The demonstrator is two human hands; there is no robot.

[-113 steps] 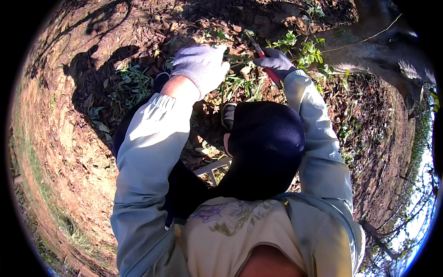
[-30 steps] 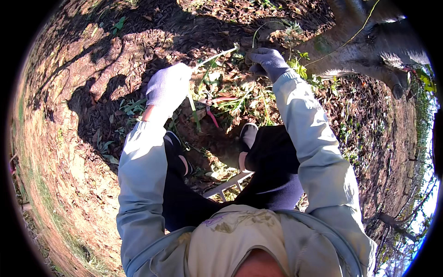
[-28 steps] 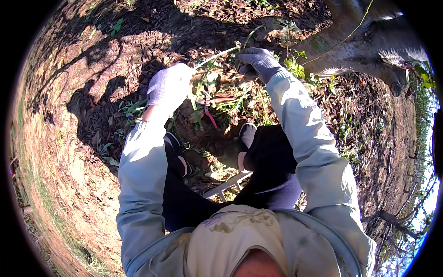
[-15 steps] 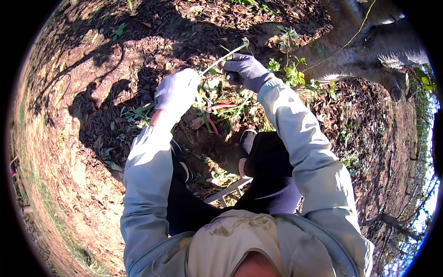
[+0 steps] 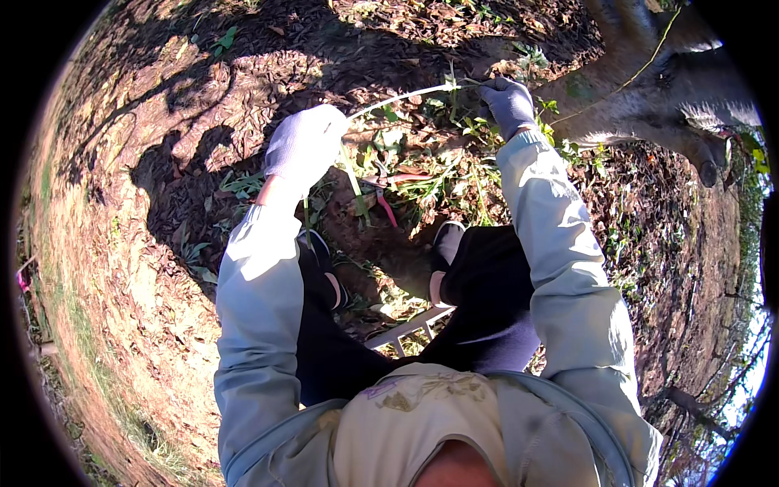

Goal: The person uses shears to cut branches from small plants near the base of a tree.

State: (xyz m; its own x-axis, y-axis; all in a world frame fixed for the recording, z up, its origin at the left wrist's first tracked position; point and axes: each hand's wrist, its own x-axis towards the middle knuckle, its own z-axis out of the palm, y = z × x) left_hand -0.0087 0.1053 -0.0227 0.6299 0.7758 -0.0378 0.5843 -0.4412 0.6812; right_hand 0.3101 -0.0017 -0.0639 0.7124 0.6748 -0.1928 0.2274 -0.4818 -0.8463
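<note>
Two gloved hands, left hand (image 5: 304, 146) and right hand (image 5: 507, 101), grip one stem (image 5: 406, 96) between them.

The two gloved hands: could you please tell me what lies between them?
In the head view, a thin pale stem spans from the left hand to the right hand; below it lie green weeds and a red-handled tool.

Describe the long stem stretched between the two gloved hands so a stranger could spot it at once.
Start at the grey tree trunk at the upper right and move left to the weedy patch at its foot. There the right hand and left hand hold a pale stem taut between them. Unlike the short green weeds below, it is one thin, whitish, arching line raised above the ground.
</note>
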